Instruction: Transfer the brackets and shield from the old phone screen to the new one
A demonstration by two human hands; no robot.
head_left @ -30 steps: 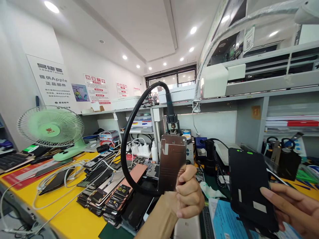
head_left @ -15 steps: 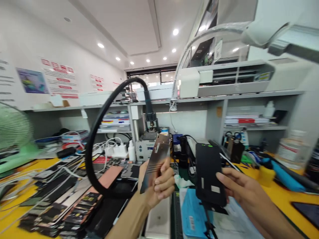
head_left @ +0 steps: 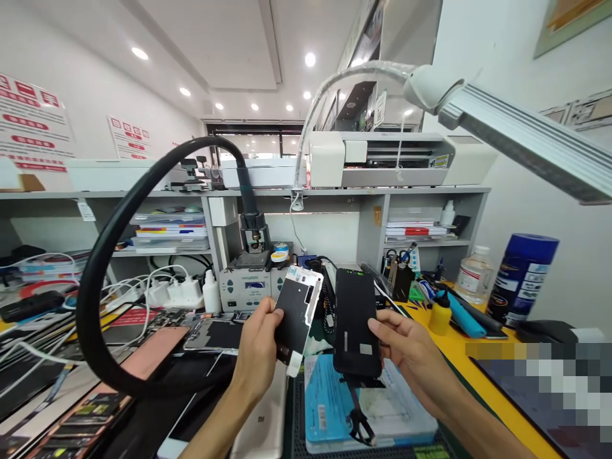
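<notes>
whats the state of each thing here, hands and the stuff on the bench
left hand: closed on the white-framed panel, held up
white-framed panel: upright, slightly tilted, dark side to the camera
right hand: gripping the black screen by its edge
black screen: held upright, flex cable hanging below
yellow bottle: standing, capped
blue can: upright on the bench
black hose: bent in a loop
lamp: angled over the bench
</notes>
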